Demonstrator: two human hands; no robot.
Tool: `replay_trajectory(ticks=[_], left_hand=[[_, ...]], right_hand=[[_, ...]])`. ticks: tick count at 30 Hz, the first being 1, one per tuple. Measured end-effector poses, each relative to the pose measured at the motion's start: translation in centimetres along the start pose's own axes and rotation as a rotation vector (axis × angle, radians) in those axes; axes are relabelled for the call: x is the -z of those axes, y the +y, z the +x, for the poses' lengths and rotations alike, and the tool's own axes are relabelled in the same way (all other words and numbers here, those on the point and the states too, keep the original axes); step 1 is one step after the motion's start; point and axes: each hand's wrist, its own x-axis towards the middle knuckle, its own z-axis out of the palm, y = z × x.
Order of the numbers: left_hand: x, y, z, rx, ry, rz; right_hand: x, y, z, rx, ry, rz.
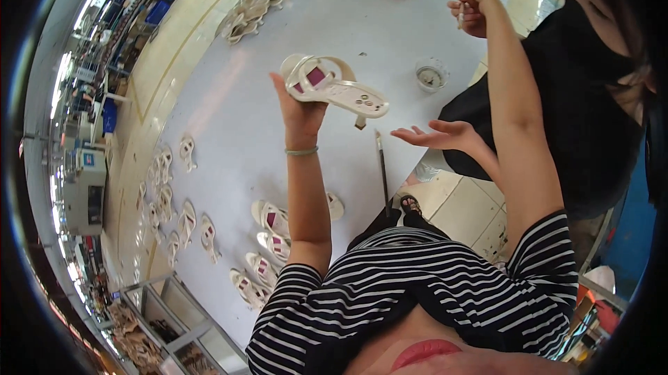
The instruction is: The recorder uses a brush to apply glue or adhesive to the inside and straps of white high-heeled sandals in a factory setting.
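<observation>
The left hand (pixel 299 114) is raised above the desk (pixel 229 110) with its fingers clamped on the heel end of a white sandal (pixel 334 86), holding it up sole-side toward the camera. The sandal has magenta patches showing between its straps and small metal studs near the toe, and a thin heel juts down from its underside. A pale green band (pixel 301 152) circles the left wrist.

The right hand (pixel 476 1) is lifted higher and farther out, closed around a small brush (pixel 460 19) whose tip points down. It is well apart from the sandal.

Between the two arms, another person's hand (pixel 438 136) lies open, palm up, with fingers spread, just beside the lower edge of the sandal but not touching it. That person wears a black top (pixel 557 97) and stands at the right of the desk.

A long thin brush (pixel 382 170) lies on the desk below the sandal. A small round dish (pixel 431 74) sits on the desk to the right of it. More white sandals are near the person's striped sleeve (pixel 292 291), others in a row (pixel 170 201) along the desk's left edge, and further piles (pixel 257 6) at the far side. A grey shelf unit (pixel 167 319) stands at the lower left.
</observation>
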Motion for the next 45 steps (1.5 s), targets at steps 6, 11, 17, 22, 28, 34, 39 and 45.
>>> replay_trajectory(ticks=[6, 11, 17, 22, 28, 34, 39, 45], left_hand=[[0.6, 0.4, -1.8, 0.028, 0.007, 0.114], [0.6, -1.3, -1.2, 0.111, 0.026, 0.160], [3.2, -0.9, -2.1, 0.057, 0.067, 0.258], [7.5, -0.7, -2.2, -0.010, 0.165, 0.220], [9.2, -0.3, -3.2, -0.052, 0.242, 0.084], [10.2, -0.6, -3.0, -0.041, 0.214, 0.144], [10.7, -0.3, -3.6, 0.024, 0.342, 0.274], [9.2, -1.8, -3.9, 0.161, 0.299, 0.323]], right_hand=[[-3.9, -0.1, -0.9, 0.517, 0.123, -0.241], [-4.5, -2.3, 2.6, 1.730, 1.077, -0.846], [-14.4, 13.7, -4.1, 1.265, -0.073, -0.274], [-13.5, 23.7, -5.6, 1.390, -0.217, -0.500], [-13.2, 30.3, -8.7, 1.346, -0.146, -0.656], [-12.7, 31.8, -8.3, 1.314, 0.094, -0.620], [-6.5, 30.1, -2.7, 1.376, 0.636, -0.735], [5.9, 25.3, 8.6, 1.277, 0.882, -0.697]])
